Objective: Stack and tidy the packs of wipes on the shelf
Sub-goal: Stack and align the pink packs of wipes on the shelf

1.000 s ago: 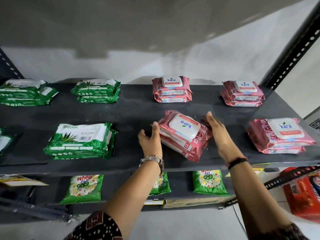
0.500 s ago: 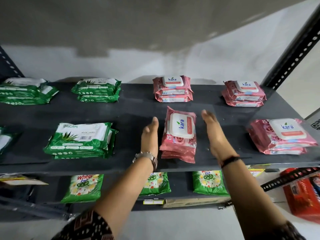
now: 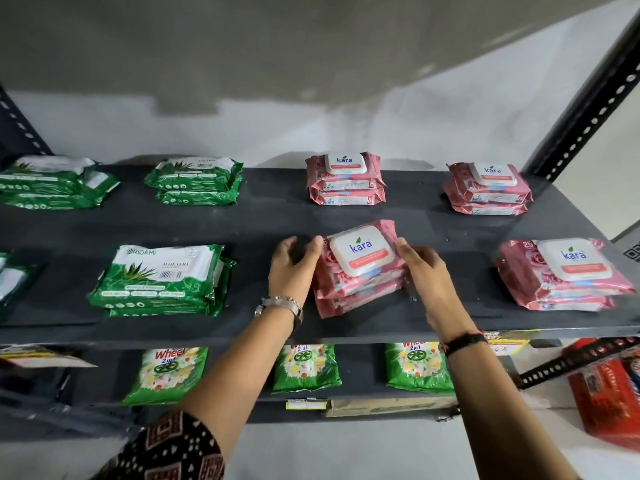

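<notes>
A pink stack of wipes packs point(image 3: 360, 271) with a white lid lies at the front middle of the dark shelf point(image 3: 263, 223), turned slightly askew. My left hand point(image 3: 292, 268) presses its left side and my right hand point(image 3: 422, 268) holds its right side. Other pink stacks sit at the back middle point(image 3: 346, 180), back right point(image 3: 488, 188) and front right point(image 3: 564, 275). Green stacks of wipes packs lie at the front left point(image 3: 162, 282), back left-middle point(image 3: 195, 181) and far back left point(image 3: 55, 183).
A black perforated upright point(image 3: 585, 105) rises at the right. The lower shelf holds green detergent pouches point(image 3: 166, 374) and a cardboard strip point(image 3: 388, 405). Red boxes point(image 3: 609, 389) stand at the lower right. Another green pack point(image 3: 14, 278) pokes in at the left edge.
The middle pink stack was lengthwise between my open hands half a second ago; now it is turned sideways with the lid label upright, and both hands grip its ends.
</notes>
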### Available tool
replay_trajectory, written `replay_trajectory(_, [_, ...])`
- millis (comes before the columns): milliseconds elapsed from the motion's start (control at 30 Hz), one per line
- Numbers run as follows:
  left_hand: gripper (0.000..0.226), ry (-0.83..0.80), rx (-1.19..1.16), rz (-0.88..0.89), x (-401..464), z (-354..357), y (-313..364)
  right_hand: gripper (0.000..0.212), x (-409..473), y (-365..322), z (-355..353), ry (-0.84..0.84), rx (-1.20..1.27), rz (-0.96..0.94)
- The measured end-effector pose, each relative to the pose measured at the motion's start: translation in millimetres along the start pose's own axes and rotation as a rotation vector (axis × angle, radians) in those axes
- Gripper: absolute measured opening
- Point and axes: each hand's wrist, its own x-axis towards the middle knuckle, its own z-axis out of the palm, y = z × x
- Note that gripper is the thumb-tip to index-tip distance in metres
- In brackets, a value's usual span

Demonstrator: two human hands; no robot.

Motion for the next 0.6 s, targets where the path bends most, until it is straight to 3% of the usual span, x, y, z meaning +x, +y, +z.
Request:
replay_trajectory(100, [0.055, 0.069, -0.194, -0.143, -10.1, 7.7, -8.9, 0.027, 2.7, -6.3, -3.0, 0.029, 0.068, 0.02])
replay_trajectory(233, [0.056, -0.104, -0.33, -0.315, -13.5, 15.7, -1.9, 0.04, 6.3, -12.6, 0.6, -0.155, 0.076, 0.059])
replay_trajectory(400, [0.053, -0.239, -0.204, -0.284, -5.8, 9.7, 4.5, 0.044, -0.6, -2.3, -0.2, -0.151, 0.112, 0.044])
replay_trajectory(600, [0.051, -0.264, -0.159, -0.218, -9.8, 11.9, -3.2, 0.04, -13.2, -4.0, -0.4, -0.119, 0.193, 0.081])
